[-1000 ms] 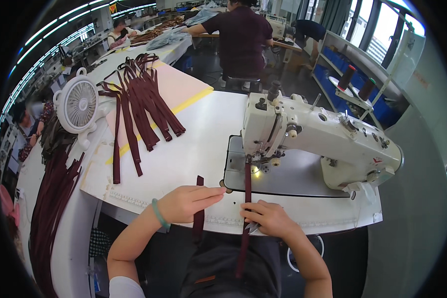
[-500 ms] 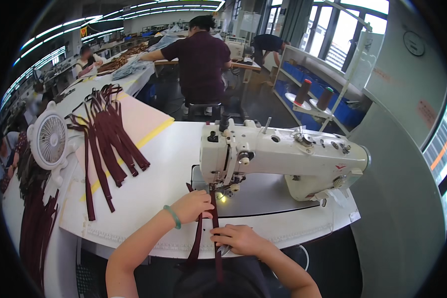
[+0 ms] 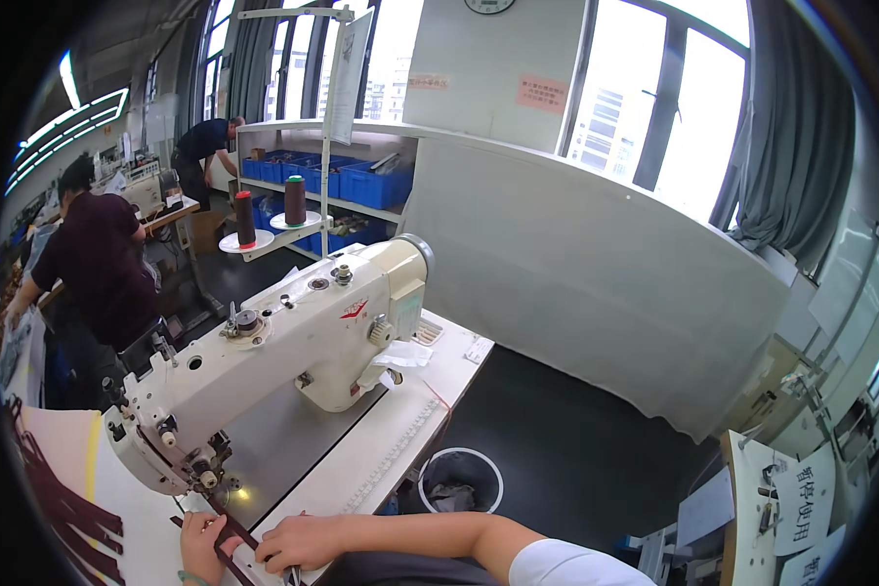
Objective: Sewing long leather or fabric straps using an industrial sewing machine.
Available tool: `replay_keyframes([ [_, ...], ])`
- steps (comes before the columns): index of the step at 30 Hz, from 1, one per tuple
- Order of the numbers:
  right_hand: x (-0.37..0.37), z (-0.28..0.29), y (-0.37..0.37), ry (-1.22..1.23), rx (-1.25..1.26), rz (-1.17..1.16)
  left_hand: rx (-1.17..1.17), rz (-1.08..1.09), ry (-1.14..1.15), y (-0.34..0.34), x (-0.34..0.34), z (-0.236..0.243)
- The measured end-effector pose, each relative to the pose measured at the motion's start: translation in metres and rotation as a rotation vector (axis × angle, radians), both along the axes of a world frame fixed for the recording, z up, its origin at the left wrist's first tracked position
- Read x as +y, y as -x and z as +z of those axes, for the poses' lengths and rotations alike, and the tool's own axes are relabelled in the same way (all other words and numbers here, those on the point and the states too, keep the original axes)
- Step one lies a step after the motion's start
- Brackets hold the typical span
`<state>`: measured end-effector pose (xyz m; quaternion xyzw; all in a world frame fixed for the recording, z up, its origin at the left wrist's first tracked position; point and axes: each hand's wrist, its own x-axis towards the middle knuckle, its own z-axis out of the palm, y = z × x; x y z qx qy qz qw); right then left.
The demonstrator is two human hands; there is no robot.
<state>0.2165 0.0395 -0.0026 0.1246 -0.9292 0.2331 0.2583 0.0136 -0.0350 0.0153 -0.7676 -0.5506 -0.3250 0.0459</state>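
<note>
My left hand (image 3: 206, 547) is closed around a narrow maroon strap (image 3: 188, 522) just in front of the needle of a white sewing machine (image 3: 254, 356). A second maroon strap (image 3: 239, 532) runs beside it from the presser foot toward me. My right hand (image 3: 301, 540) has curled fingers on this strap at the table's front edge, with small metal snips (image 3: 293, 576) held under the palm. A small lamp lights the metal bed by the needle. A bundle of maroon straps (image 3: 63, 498) lies on pink board at the left.
A bin (image 3: 498, 474) stands below the table edge. Thread spools (image 3: 246, 219) sit on a stand behind the machine. Blue crates (image 3: 366, 186) fill a shelf by the windows. Two co-workers (image 3: 103, 259) (image 3: 200, 146) are at the left. Another table (image 3: 752, 488) stands at the right.
The view has swung to the right, toward the windows. My left hand moved forward and took hold of the loose strap near the needle. My right hand stayed on the other strap.
</note>
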Motion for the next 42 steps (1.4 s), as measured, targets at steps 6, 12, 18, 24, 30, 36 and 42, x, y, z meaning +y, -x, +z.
replay_keyframes([
  [6, -0.001, -0.001, 0.001, -0.005, 0.003, 0.006, -0.013, -0.001, 0.0, -0.001, -0.001, 0.002],
  [12, -0.002, -0.002, -0.001, 0.014, -0.027, -0.03, -0.005, 0.018, 0.008, -0.006, -0.003, 0.004],
  [18, -0.002, -0.002, 0.005, -0.017, -0.051, 0.042, -0.001, 0.088, 0.012, -0.003, -0.012, 0.005],
  [24, 0.006, -0.001, -0.004, -0.112, -0.082, -0.134, 0.059, 0.013, 0.028, 0.005, 0.006, 0.0],
  [30, -0.003, 0.012, 0.009, -0.172, -0.01, -0.216, 0.057, 0.038, 0.005, 0.016, -0.003, -0.01],
  [36, -0.006, 0.01, 0.008, -0.171, -0.024, -0.237, -0.016, 0.038, 0.011, 0.016, -0.006, -0.021],
  [42, -0.007, 0.015, 0.007, -0.159, -0.031, -0.239, -0.068, 0.025, 0.068, 0.015, -0.003, -0.023],
])
